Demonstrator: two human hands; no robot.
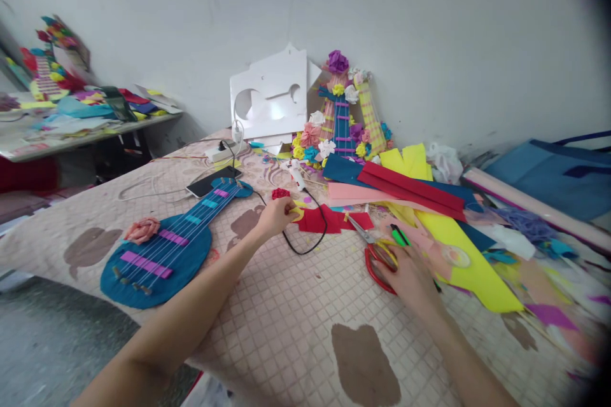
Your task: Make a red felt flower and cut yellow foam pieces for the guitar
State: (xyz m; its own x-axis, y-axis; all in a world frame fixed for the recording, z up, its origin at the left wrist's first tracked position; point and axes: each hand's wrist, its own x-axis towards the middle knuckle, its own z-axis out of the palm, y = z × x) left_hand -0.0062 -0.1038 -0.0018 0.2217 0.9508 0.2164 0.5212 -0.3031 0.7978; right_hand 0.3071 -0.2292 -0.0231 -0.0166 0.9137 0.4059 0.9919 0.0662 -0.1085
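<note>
My left hand (278, 215) reaches over the table with thumb and fingertips pinched together at a small yellow paper piece (298, 211). Just behind those fingers is a red crepe paper flower (280, 193). Red paper pieces (317, 220) lie to the right of the hand. My right hand (410, 273) has its fingers at the handles of a pair of scissors (377, 267) with red and yellow grips, blades pointing away toward the red paper. A green and black cutter (400, 235) lies just beyond the right hand. Its fingers are partly blurred.
A blue paper-covered guitar (167, 248) lies at left beside a phone (214, 181). A white glue gun (294, 175) trails a black cord between my hands. Colored paper strips (415, 191) pile up at right; decorated guitars (342, 121) lean on the wall.
</note>
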